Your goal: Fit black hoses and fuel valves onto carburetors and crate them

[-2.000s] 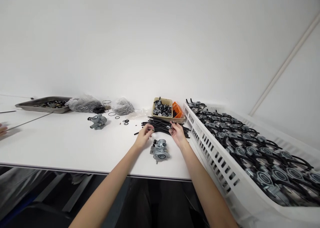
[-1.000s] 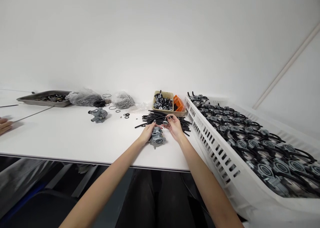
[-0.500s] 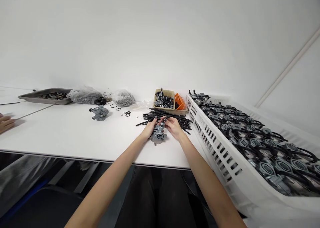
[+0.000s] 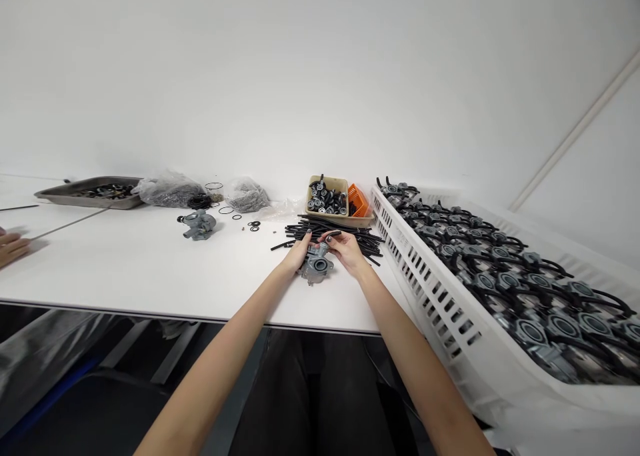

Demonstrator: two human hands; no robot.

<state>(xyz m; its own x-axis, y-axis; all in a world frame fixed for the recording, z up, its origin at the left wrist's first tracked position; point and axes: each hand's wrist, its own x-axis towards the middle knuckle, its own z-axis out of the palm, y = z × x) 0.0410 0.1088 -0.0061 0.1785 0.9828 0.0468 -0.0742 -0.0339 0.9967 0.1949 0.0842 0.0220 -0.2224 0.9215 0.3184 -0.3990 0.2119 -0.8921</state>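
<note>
A grey metal carburetor (image 4: 316, 267) is gripped by my left hand (image 4: 297, 255), whose fingers wrap its left side near the front of the white table. My right hand (image 4: 347, 251) is closed on a short black rubber hose (image 4: 334, 233) at the carburetor's upper right. Whether the hose end sits on the carburetor is hidden by my fingers. Just behind both hands lies a loose pile of black hoses (image 4: 367, 246). Another carburetor (image 4: 199, 224) stands apart on the table to the left.
A white slatted crate (image 4: 425, 276) full of carburetors with hoses stands at right. Behind the hoses are a cream bin (image 4: 327, 179) of small parts and an orange basket (image 4: 359, 201). Black rings (image 4: 255, 226), plastic bags (image 4: 173, 191) and a metal tray (image 4: 53, 195) lie left. Another person's hand (image 4: 13, 248) rests far left.
The carburetor has turned slightly in my left hand. My right fingers have shifted a little and more of the hose shows. The view has moved slightly.
</note>
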